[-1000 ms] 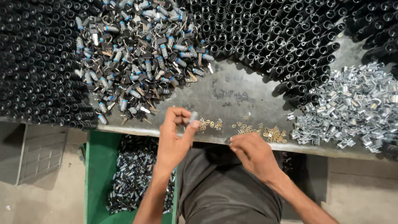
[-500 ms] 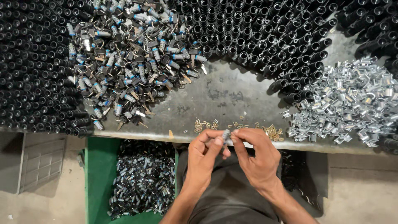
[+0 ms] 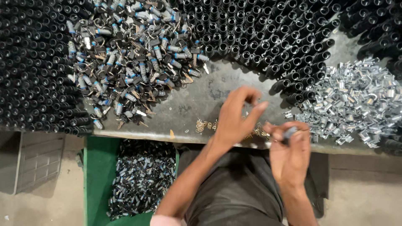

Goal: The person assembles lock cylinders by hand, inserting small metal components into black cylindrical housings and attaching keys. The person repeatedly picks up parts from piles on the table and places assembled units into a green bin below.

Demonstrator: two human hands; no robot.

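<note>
My right hand [image 3: 289,157] is at the table's front edge, its fingertips pinched on a small grey cylindrical part [image 3: 289,132]. My left hand [image 3: 235,117] hovers just left of it with fingers apart and curled, holding nothing that I can see. It is over a scatter of small brass pieces [image 3: 205,124] on the grey metal table [image 3: 188,104]. A heap of small black, blue and silver parts [image 3: 134,62] lies at the back left. A pile of shiny silver metal clips [image 3: 360,104] lies to the right of my right hand.
Upright black tubes stand in dense rows at the left [image 3: 33,67] and across the back [image 3: 259,33]. Below the table's edge, a green bin [image 3: 94,184] holds many small dark parts [image 3: 142,180]. A grey crate [image 3: 35,161] sits on the floor at left.
Both hands were together on a small part at the table edge. Now they have parted: my left hand has lifted over the brass pieces, and my right has moved right, keeping the part.
</note>
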